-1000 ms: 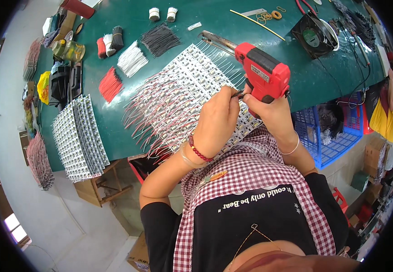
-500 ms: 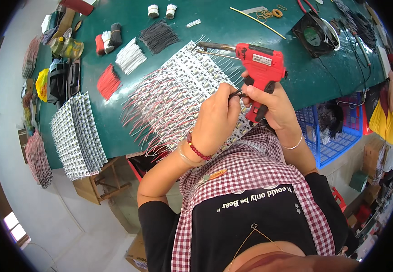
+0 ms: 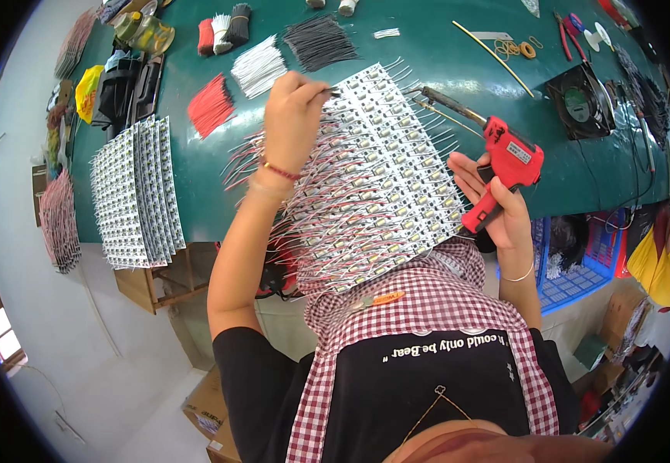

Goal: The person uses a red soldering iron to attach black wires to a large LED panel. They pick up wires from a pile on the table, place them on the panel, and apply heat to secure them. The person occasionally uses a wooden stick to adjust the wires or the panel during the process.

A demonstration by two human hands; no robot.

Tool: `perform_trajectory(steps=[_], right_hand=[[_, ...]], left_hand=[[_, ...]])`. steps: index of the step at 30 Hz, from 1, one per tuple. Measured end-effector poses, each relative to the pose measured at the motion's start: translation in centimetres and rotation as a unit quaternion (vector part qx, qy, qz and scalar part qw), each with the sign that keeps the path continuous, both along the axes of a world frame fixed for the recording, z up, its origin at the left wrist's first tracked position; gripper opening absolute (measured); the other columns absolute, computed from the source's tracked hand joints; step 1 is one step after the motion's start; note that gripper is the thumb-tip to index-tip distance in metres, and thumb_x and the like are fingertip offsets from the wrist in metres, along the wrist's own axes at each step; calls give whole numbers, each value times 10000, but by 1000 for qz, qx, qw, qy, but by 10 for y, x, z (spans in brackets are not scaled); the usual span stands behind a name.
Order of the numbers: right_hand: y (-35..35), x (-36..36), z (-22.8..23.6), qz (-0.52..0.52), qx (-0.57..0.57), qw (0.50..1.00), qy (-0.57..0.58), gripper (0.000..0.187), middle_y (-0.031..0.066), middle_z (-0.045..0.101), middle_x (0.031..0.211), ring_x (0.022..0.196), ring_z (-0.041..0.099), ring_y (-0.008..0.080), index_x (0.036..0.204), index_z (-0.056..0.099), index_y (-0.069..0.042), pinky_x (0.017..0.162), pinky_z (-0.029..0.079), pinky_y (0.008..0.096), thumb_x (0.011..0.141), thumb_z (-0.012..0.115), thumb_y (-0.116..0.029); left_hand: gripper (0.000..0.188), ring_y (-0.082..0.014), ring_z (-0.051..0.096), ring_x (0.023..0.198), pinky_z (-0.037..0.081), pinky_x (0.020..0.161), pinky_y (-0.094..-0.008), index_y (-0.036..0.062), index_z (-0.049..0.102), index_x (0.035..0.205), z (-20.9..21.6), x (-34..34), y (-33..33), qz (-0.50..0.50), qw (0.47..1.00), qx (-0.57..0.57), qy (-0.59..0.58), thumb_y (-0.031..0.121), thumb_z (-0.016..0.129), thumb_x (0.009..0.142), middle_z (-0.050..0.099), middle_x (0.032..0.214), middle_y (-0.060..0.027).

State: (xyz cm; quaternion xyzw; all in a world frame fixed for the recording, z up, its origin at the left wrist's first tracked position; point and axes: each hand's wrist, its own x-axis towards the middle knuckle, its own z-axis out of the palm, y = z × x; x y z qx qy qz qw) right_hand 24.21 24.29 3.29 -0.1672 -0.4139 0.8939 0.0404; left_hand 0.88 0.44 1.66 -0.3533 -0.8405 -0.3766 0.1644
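My left hand (image 3: 292, 127) is raised over the far left part of a white circuit board panel (image 3: 408, 166), its fingers pinched together. Dark ends of what look like short black wires poke out past the fingertips. Rows of small parts cover the panel, and red, white and dark wires stick out along its left side. My right hand (image 3: 505, 212) holds a red soldering gun (image 3: 511, 154) by its handle, some fingers loosely extended. The gun's metal tip points left, just beyond the panel's far right edge. Loose piles of red wires (image 3: 210, 106), white wires (image 3: 259, 66) and black wires (image 3: 319, 42) lie beyond my left hand.
Several stacked panels (image 3: 136, 197) overhang the green table (image 3: 273, 224) at left. A black fan (image 3: 580, 100), pliers (image 3: 569, 37), a thin yellow stick (image 3: 493, 58) and a tape roll (image 3: 528, 50) lie at right. A blue crate (image 3: 574, 285) stands below the table's right side.
My hands, together near the gun half a second ago, have separated. The left has moved left and away over the panel; the right has moved right with the soldering gun. The view has shifted slightly.
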Motion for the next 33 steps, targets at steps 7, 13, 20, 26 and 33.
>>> perform_trajectory(steps=[7, 13, 20, 26, 33], right_hand=[[3, -18, 34, -26, 187, 982, -9, 355, 116, 629, 770, 590, 613, 155, 1204, 509, 19, 619, 547, 315, 947, 598, -208], [-13, -61, 45, 30, 251, 965, -75, 372, 67, 542, 631, 425, 484, 93, 1167, 512, 56, 473, 499, 264, 939, 602, -225], [-36, -90, 36, 19, 269, 956, -119, 133, 15, 542, 561, 409, 499, 71, 866, 570, -9, 384, 408, 229, 896, 641, -117], [-40, -89, 37, 17, 272, 953, -134, 122, 2, 544, 564, 414, 493, 59, 857, 576, -23, 393, 394, 219, 892, 646, -117], [-42, -88, 33, 31, 308, 941, -140, 141, 14, 529, 579, 418, 466, 69, 977, 551, 19, 413, 390, 224, 899, 598, -89]], left_hand=[[188, -243, 549, 728, 462, 637, -354, 50, 705, 869, -29, -25, 9, -64, 997, -41, 32, -34, 687, 702, 514, 744, -76], [259, -247, 530, 704, 454, 606, -351, 50, 696, 879, -30, -35, 5, -114, 991, -54, 43, -88, 651, 664, 492, 749, -82], [282, -241, 522, 717, 451, 605, -347, 53, 694, 898, -30, -40, 5, -117, 991, -49, 37, -91, 653, 659, 487, 751, -76], [279, -240, 515, 721, 446, 613, -352, 50, 680, 893, -33, -42, 6, -135, 989, -60, 28, -92, 646, 656, 482, 755, -74], [283, -240, 508, 738, 442, 633, -353, 35, 670, 907, -30, -40, 5, -137, 987, -73, 33, -86, 630, 654, 479, 771, -73]])
